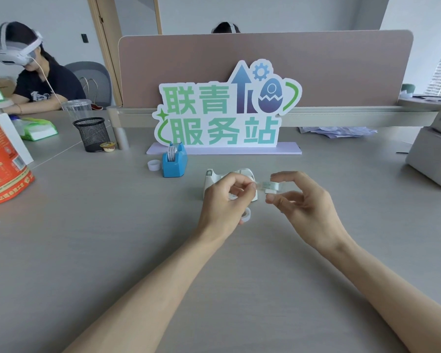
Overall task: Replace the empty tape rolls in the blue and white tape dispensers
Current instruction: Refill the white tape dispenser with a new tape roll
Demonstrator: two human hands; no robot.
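The blue tape dispenser [174,161] stands on the grey desk with a tape roll seated in it. An empty white core [153,165] lies just left of it. The white tape dispenser [215,177] sits behind my hands, partly hidden. My right hand [301,200] pinches a clear tape roll [267,186] between thumb and fingers, just right of the white dispenser. My left hand [224,200] pinches the roll's loose end at its left side. Another white core [247,214] shows under my left hand.
A standing sign [227,110] on a lilac base is behind the dispensers. A black mesh cup [92,133] and an orange bag [3,164] stand at left, a white printer [433,159] at right. A person in a headset sits far left.
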